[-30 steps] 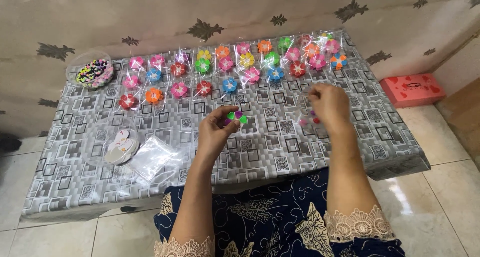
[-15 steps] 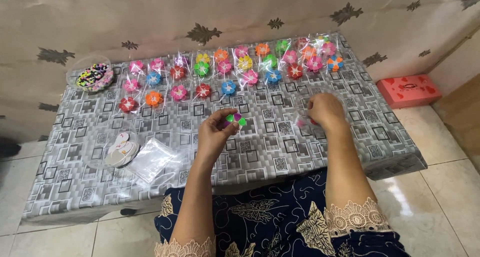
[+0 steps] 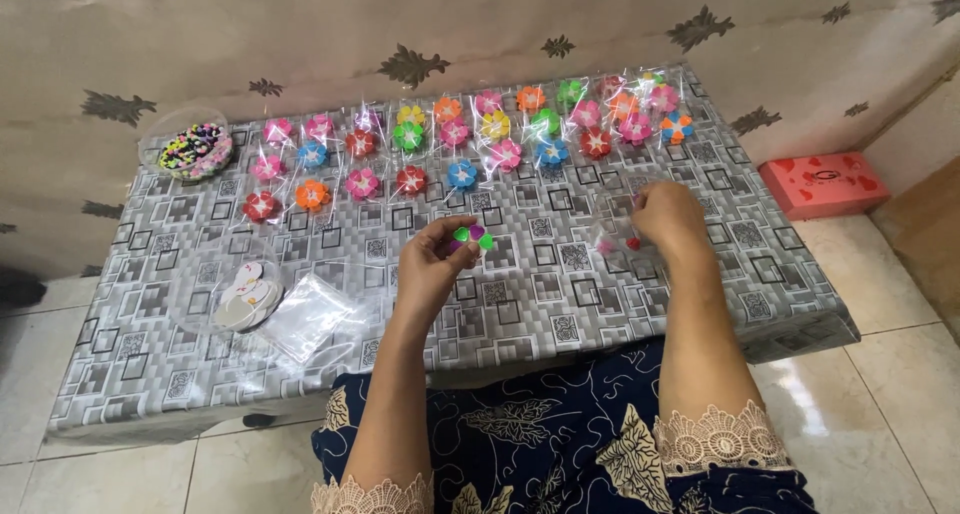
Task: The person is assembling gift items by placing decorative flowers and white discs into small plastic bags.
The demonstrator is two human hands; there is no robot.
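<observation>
1. My left hand [image 3: 432, 264] is raised just above the table [image 3: 560, 304], near its middle, with the fingertips pinched together on a small flower piece [image 3: 470, 237].
2. The flower piece is a tiny cluster of rounded petals, bright green with a purple petal beside them, glossy like foil or plastic. It sits at the very tips of my thumb and fingers, clear of the tabletop.
3. My right hand [image 3: 668, 214] is off to the right, over the table, with the fingers curled in around what looks like a clear plastic wrapper [image 3: 615, 209]; the film is so faint here that I cannot be sure how firmly I have it.
4. Just under that hand lie two small beads [image 3: 620, 244], one pink and one red, on the patterned grey cloth.
5. Along the far side of the table lie rows of finished flowers [image 3: 460, 139], each in clear wrap: pink, red, orange, yellow, green and blue.
6. At the far left corner stands a clear tub of mixed coloured bits [image 3: 195, 149].
7. Nearer, to the left of my left hand, a round clear dish holds white discs [image 3: 245, 296], and a stack of empty clear bags [image 3: 305, 314] lies just beside it.
</observation>
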